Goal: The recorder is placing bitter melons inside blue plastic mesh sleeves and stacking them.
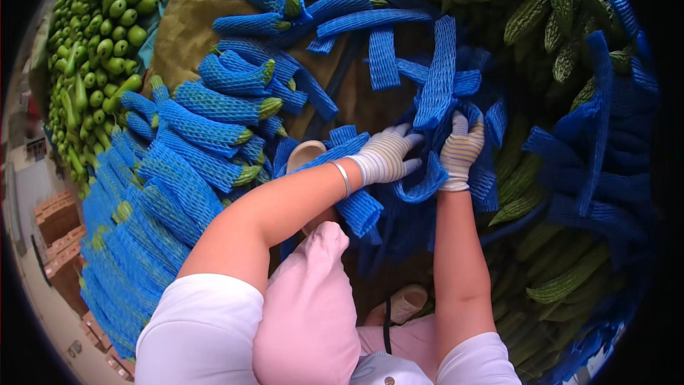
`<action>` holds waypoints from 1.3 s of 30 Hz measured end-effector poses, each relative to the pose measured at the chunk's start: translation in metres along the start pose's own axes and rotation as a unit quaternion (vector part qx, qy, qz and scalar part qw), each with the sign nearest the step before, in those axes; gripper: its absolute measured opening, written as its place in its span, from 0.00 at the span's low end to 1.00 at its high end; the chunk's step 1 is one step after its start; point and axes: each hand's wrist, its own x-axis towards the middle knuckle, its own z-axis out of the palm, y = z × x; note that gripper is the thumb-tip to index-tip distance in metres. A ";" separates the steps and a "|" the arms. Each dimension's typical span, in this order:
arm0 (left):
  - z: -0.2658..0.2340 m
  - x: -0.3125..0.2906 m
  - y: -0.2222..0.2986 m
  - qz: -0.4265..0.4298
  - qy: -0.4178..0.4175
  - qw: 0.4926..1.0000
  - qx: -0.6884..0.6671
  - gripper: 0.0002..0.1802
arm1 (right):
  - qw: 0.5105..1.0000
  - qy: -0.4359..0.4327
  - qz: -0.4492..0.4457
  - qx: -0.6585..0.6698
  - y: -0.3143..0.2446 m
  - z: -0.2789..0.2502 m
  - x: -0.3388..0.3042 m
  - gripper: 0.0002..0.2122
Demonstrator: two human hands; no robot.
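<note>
Both my hands wear white gloves with pale stripes and work in a heap of blue foam net sleeves [436,75]. My left hand [388,155] reaches in with its fingers apart, touching the sleeves, and nothing shows gripped in it. Close by on its right, my right hand [462,148] has its fingers bent round the edge of a blue net sleeve [467,109]; its fingertips are partly hidden. A curved loop of sleeve [426,182] hangs between the two hands.
At my left lie stacked bitter melons in blue sleeves [206,103]. Bare bitter melons [541,11] are piled at the far right, with more [563,278] at the near right. Smaller green vegetables [103,50] fill the far left. Cardboard boxes [60,228] stand beyond the left pile.
</note>
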 end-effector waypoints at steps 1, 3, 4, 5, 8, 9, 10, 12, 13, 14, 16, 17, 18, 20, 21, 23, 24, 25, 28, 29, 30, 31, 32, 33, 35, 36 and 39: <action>0.015 -0.013 0.012 0.055 0.013 0.998 0.003 0.31 | 0.995 0.007 -0.037 0.094 -0.026 -0.001 -0.011 0.10; 0.038 -0.035 0.018 0.161 -0.019 0.986 -0.026 0.32 | 0.988 -0.050 -0.126 0.075 -0.051 0.005 -0.009 0.10; 0.039 -0.042 0.027 0.141 -0.102 0.977 -0.127 0.31 | 0.970 -0.100 -0.216 0.051 -0.060 0.006 -0.003 0.10; 0.033 -0.047 0.033 0.116 -0.183 0.951 -0.222 0.29 | 0.956 -0.116 -0.260 -0.075 -0.064 0.011 0.007 0.14; -0.024 -0.040 0.030 0.097 -0.291 0.932 -0.193 0.19 | 0.820 -0.144 -0.344 -0.434 -0.043 0.020 0.041 0.19; -0.051 -0.043 0.032 0.019 -0.238 0.931 -0.277 0.18 | 0.798 -0.172 -0.305 -0.490 -0.024 0.022 0.046 0.20; -0.074 -0.036 0.023 0.052 -0.141 0.958 -0.244 0.16 | 0.792 -0.237 -0.236 -0.511 0.001 0.017 0.050 0.20; -0.102 -0.017 -0.013 -0.015 0.158 0.860 -0.485 0.12 | 0.737 -0.303 -0.178 -0.578 0.012 0.015 0.036 0.21; -0.120 -0.004 -0.028 -0.061 0.306 0.874 -0.374 0.14 | 0.704 -0.303 -0.208 -0.608 0.012 0.012 0.028 0.21; -0.135 0.009 -0.059 -0.122 0.374 0.889 -0.232 0.20 | 0.706 -0.302 -0.212 -0.605 0.015 0.014 0.028 0.21; -0.147 0.029 -0.086 -0.178 0.430 0.881 -0.090 0.28 | 0.763 -0.274 -0.253 -0.528 0.020 0.012 0.030 0.19; -0.148 0.038 -0.085 -0.278 0.382 0.877 -0.085 0.35 | 0.762 -0.271 -0.253 -0.531 0.019 0.009 0.032 0.19; -0.148 0.047 -0.084 -0.374 0.329 0.863 -0.079 0.43 | 0.800 -0.284 -0.224 -0.478 0.017 0.006 0.034 0.17; -0.139 0.061 -0.091 -0.396 0.311 0.860 -0.078 0.43 | 0.840 -0.293 -0.233 -0.393 0.009 0.004 0.032 0.15; -0.135 0.066 -0.097 -0.381 0.309 0.867 -0.090 0.40 | 0.839 -0.291 -0.236 -0.396 0.003 0.002 0.029 0.15; -0.114 0.072 -0.080 -0.314 0.346 0.882 -0.057 0.27 | 0.801 -0.359 -0.251 -0.408 -0.026 -0.005 0.017 0.15; -0.102 0.069 -0.075 -0.273 0.335 0.900 -0.050 0.25 | 0.784 -0.394 -0.240 -0.414 -0.036 -0.008 0.014 0.18; -0.094 0.059 -0.069 -0.233 0.327 0.915 -0.038 0.24 | 0.785 -0.393 -0.240 -0.415 -0.050 -0.007 0.008 0.18; -0.054 0.011 -0.052 -0.126 0.201 0.972 -0.006 0.21 | 0.800 -0.370 -0.196 -0.430 -0.097 0.002 0.007 0.27; -0.043 -0.005 -0.048 -0.077 0.146 0.986 0.002 0.22 | 0.800 -0.352 -0.228 -0.429 -0.105 0.004 0.013 0.28; -0.036 -0.016 -0.033 -0.031 0.052 0.998 0.017 0.21 | 0.811 -0.337 -0.227 -0.421 -0.117 0.002 0.022 0.27; -0.033 -0.025 -0.021 0.013 -0.043 0.998 0.036 0.21 | 0.822 -0.324 -0.226 -0.411 -0.124 0.004 0.031 0.27; -0.026 -0.032 -0.023 0.073 -0.108 0.990 0.052 0.21 | 0.833 -0.279 -0.243 -0.412 -0.122 0.016 0.038 0.25; -0.023 -0.035 -0.027 0.131 -0.172 0.974 0.068 0.21 | 0.848 -0.250 -0.247 -0.396 -0.115 0.029 0.045 0.23; -0.051 -0.029 -0.021 0.163 -0.220 0.961 0.049 0.22 | 0.840 -0.199 -0.283 -0.418 -0.097 0.049 0.065 0.21; -0.068 -0.019 -0.023 0.147 -0.189 0.970 0.031 0.22 | 0.832 -0.189 -0.281 -0.440 -0.085 0.055 0.080 0.21; -0.120 0.017 -0.039 0.095 -0.004 0.996 0.003 0.23 | 0.770 -0.154 -0.267 -0.558 -0.048 0.064 0.124 0.23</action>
